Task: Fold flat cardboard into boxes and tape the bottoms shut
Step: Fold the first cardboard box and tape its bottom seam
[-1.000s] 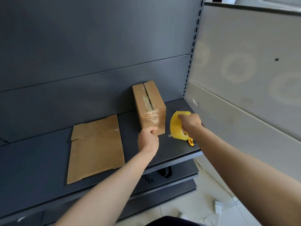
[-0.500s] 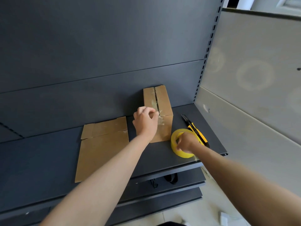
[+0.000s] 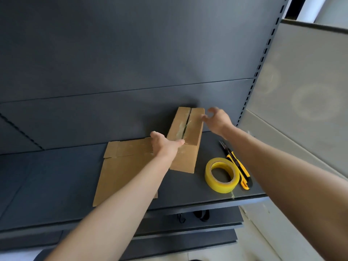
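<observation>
We see the box [image 3: 187,159] standing toward the back of the shelf [image 3: 56,178], right of its middle, with a taped seam along its top. The left hand [image 3: 165,145] grips its near top left corner, thumb laid along the near top edge and fingers down the left side. The right hand [image 3: 219,119] is at the far right top edge, fingers loosely hooked and holding nothing; blur hides whether they touch. A flat cardboard sheet [image 3: 122,166] lies just left of the box. A tape roll [image 3: 216,185] and knife [image 3: 237,165] sit near the shelf's front right corner.
</observation>
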A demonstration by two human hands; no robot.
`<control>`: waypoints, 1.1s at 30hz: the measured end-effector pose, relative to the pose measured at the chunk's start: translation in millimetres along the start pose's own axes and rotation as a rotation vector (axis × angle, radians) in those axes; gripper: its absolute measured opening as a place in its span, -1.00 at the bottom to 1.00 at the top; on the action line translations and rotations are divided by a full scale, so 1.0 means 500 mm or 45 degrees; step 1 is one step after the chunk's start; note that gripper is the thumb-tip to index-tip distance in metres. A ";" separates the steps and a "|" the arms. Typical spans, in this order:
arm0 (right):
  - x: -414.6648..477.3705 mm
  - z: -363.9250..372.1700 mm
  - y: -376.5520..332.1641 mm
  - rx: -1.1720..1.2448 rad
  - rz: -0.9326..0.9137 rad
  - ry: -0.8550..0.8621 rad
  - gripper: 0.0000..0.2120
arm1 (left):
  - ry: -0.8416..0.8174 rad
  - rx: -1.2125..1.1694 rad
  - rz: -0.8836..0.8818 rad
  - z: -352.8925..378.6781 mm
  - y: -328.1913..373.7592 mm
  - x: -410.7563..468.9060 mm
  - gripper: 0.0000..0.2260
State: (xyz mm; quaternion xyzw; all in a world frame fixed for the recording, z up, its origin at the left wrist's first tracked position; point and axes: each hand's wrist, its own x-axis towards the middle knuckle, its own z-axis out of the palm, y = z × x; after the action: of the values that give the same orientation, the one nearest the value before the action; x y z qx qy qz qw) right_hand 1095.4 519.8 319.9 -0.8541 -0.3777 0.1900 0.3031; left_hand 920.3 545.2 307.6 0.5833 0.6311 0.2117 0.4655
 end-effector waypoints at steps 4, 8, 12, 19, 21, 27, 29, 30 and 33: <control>0.046 0.016 -0.028 -0.108 -0.046 -0.131 -0.49 | -0.023 -0.220 -0.119 -0.020 -0.003 0.008 -0.57; 0.061 0.037 -0.042 -0.162 -0.039 -0.256 -0.45 | 0.053 -0.314 -0.217 -0.033 -0.015 0.016 -0.58; 0.073 0.048 -0.039 -0.273 -0.045 -0.185 -0.52 | 0.105 -0.371 -0.275 -0.026 -0.010 0.015 -0.60; 0.079 0.052 -0.039 0.059 0.073 -0.264 -0.57 | 0.108 -0.411 -0.355 -0.017 0.012 0.021 -0.69; 0.076 0.056 -0.035 0.106 0.074 -0.279 -0.58 | 0.097 -0.445 -0.360 -0.015 0.009 0.020 -0.69; 0.071 0.041 -0.030 0.260 0.116 -0.330 -0.61 | 0.141 -0.464 -0.363 -0.013 0.024 0.013 -0.74; 0.070 0.026 -0.021 0.316 0.130 -0.331 -0.64 | 0.184 -0.476 -0.344 -0.012 0.024 0.006 -0.78; 0.069 0.020 -0.015 0.347 0.131 -0.318 -0.64 | 0.199 -0.481 -0.334 -0.012 0.021 0.003 -0.80; 0.055 0.004 0.002 0.483 0.107 -0.281 -0.53 | 0.225 -0.456 -0.247 -0.010 0.011 -0.006 -0.92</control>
State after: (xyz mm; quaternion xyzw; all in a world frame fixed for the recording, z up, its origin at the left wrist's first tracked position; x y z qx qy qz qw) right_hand 1112.6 541.1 315.1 -0.7707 -0.3303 0.3623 0.4070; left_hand 918.8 545.2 315.7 0.4072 0.6749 0.3248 0.5228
